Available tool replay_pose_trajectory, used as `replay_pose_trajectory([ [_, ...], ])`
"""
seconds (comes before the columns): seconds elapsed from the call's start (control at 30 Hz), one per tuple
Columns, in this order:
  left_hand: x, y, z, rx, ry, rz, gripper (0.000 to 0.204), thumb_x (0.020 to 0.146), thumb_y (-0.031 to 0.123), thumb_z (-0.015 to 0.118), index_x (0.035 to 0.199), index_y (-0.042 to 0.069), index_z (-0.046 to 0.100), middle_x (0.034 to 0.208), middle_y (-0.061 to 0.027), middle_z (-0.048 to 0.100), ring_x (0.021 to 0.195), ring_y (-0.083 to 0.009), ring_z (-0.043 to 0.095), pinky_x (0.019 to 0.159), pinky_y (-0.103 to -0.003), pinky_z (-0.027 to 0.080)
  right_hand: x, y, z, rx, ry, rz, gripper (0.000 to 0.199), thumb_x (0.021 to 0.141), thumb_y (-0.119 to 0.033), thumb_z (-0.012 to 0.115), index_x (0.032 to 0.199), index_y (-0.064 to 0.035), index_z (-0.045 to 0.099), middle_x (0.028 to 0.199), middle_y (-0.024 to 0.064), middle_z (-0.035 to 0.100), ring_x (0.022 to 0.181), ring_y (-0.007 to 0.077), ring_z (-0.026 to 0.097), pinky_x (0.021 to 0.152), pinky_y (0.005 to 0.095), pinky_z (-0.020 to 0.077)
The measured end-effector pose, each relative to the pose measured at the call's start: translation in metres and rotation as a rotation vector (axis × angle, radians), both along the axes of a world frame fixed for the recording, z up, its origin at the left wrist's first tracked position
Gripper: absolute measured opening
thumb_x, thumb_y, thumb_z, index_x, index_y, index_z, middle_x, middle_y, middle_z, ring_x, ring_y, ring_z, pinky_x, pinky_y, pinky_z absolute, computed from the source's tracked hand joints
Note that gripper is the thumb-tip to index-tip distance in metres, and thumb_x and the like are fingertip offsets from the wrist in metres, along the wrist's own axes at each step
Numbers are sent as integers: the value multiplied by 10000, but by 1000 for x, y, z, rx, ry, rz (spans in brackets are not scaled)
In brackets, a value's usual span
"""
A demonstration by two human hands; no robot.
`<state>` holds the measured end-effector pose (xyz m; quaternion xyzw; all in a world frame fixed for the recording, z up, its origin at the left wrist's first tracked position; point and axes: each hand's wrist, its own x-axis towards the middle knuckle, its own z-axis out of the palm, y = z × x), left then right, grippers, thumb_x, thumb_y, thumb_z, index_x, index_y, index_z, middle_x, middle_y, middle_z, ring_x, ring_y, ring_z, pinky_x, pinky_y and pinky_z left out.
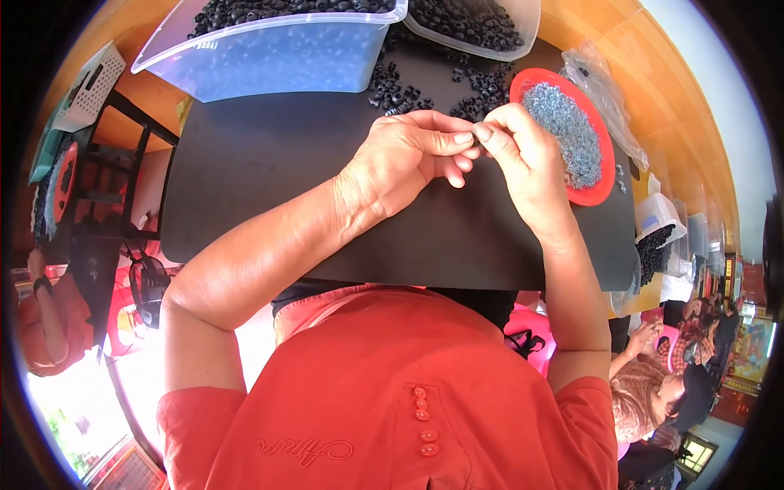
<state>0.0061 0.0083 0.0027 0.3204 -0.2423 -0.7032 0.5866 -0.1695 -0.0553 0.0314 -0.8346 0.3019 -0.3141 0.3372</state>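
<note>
Fingertips [463,139] press together: I see the bare left hand [400,155] and right hand [529,155] both clamped on one small, dark, mostly hidden piece [477,140] over the flat black table [253,163], near the round red basin [607,159] of tiny silvery-blue bits [563,122].

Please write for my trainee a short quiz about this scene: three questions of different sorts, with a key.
1. True or false: the left hand and right hand come together at a small dark piece.
2. The red bowl is nearer: (a) the left hand; (b) the right hand?
3. Fill in: the parts showing over the wall of the big tub are ___.

Key: 1. True. 2. b. 3. black.
</note>
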Motion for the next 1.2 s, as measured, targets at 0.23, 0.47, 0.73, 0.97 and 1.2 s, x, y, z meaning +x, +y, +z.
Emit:
replay_pose_trajectory([
  [0.23, 1, 1, 2, -24, 101, -31, 195, 910, 19, 637, 1065, -100, 631, 894, -164, 664, 778, -238, 657, 677, -342, 567, -5, 2, 10, -42, -83, 67, 25, 917, -12, 639, 928, 1, 620, 844, 11, 611, 764, 93, 585, 704, 234, 475],
  [0.47, -13, 14, 7, 13, 45, -403, 233, 876, 22, 682, 1072, -98, 646, 928, -153, 674, 783, -212, 671, 637, -338, 576, -24, -10, 30, -109, -78, -90, 84, 896, 11, 644, 976, 33, 661, 892, 24, 651, 836, 80, 593, 777, 225, 476],
  [0.73, -25, 23, 4, -156, -205, -768, 173, 784, -38, 705, 938, -114, 682, 801, -133, 664, 698, -179, 644, 563, -299, 555, 3, -18, 12, -144, 229, 101, 167, 842, 62, 611, 990, 4, 662, 849, 69, 607, 799, 153, 633, 718, 263, 488],
  [0.97, -24, 22, -1, -163, -249, -745, 183, 770, -22, 704, 931, -107, 683, 789, -125, 661, 688, -179, 632, 559, -303, 546, 31, -37, -4, -649, 475, 97, 108, 792, -38, 682, 897, -58, 666, 818, 75, 574, 781, 265, 626, 675, 382, 496],
  [1.2, -22, 21, 2, -178, -269, -737, 194, 761, -20, 694, 936, -104, 683, 796, -126, 659, 689, -178, 632, 565, -307, 549, 30, -39, -10, -758, 522, 107, 107, 787, -65, 691, 884, -63, 645, 817, 65, 578, 796, 277, 624, 662, 404, 499],
])
